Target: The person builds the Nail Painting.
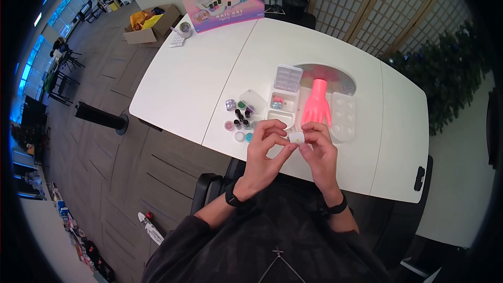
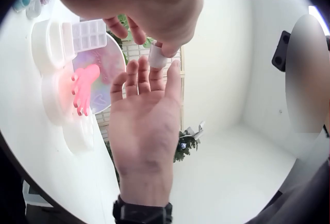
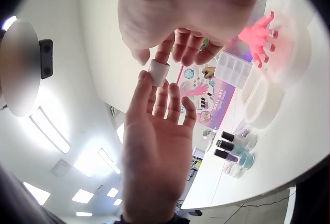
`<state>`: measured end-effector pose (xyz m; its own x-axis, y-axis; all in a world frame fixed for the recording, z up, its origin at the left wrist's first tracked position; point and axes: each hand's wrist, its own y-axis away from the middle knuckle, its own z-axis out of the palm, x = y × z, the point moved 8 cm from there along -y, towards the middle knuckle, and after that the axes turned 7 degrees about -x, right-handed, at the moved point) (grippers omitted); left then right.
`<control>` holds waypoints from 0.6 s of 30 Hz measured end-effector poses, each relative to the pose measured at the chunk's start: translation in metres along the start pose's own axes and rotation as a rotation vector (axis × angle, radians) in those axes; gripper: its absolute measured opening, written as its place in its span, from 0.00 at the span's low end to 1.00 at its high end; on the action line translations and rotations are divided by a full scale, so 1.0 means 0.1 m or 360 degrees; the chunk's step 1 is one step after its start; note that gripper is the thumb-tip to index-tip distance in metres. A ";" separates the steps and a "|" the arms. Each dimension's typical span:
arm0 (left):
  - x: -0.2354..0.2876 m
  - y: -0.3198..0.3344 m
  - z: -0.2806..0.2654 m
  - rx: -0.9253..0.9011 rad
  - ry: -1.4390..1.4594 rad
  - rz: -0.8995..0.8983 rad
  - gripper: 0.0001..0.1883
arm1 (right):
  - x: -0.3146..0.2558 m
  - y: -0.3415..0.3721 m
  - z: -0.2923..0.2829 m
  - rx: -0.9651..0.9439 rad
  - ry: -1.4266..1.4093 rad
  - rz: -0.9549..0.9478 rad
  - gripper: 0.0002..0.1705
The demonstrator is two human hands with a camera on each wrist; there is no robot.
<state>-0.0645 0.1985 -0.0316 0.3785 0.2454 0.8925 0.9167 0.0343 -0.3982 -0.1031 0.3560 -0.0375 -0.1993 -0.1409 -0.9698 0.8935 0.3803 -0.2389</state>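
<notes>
Small white piece (image 1: 297, 138) raised above the desk (image 1: 183, 84), between the two hands. Left hand (image 1: 264, 152): fingers and thumb pinched on the piece. Right hand (image 1: 321, 153): fingers nearly straight, forefinger meeting the opposite end, thumb apart; whether the fingertip sits inside cannot be told. Probable faults: a hard pinch could dent the piece, if its wall is thin; a crooked pull could flick it free, since only the left grip appears firm. Dropped, it might strike the bottles (image 1: 239, 117) or the tray (image 1: 343, 137) beside the pink model hand (image 1: 317, 102).
</notes>
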 end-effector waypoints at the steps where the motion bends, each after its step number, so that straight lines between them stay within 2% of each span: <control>1: 0.00 0.00 -0.01 0.0002 0.0001 0.0000 0.07 | 0.00 0.00 0.01 -0.0001 0.0002 0.0000 0.06; 4: 0.05 0.00 -0.03 0.0017 -0.0128 0.0103 0.07 | 0.01 0.00 0.02 -0.0026 -0.0065 0.0018 0.05; 7: 0.07 -0.01 -0.04 0.0011 -0.0111 0.0041 0.07 | 0.01 0.00 0.00 -0.0005 0.0056 -0.0020 0.06; 9: 0.11 -0.02 0.02 -0.0065 -0.0045 -0.0016 0.07 | -0.03 0.03 -0.06 0.0088 0.0308 -0.0149 0.08; 12: 0.08 -0.01 0.06 -0.0082 0.0031 -0.0022 0.08 | -0.05 0.03 -0.09 0.0115 0.0360 -0.0166 0.09; 18: 0.02 -0.04 0.02 -0.0021 0.0061 0.0030 0.08 | -0.09 0.04 -0.08 0.0041 0.0321 -0.0090 0.07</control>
<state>-0.0674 0.2007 -0.0284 0.4001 0.2084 0.8925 0.9109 0.0172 -0.4123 -0.1012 0.3663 -0.0299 -0.3235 0.0257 -0.9459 0.8881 0.3533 -0.2941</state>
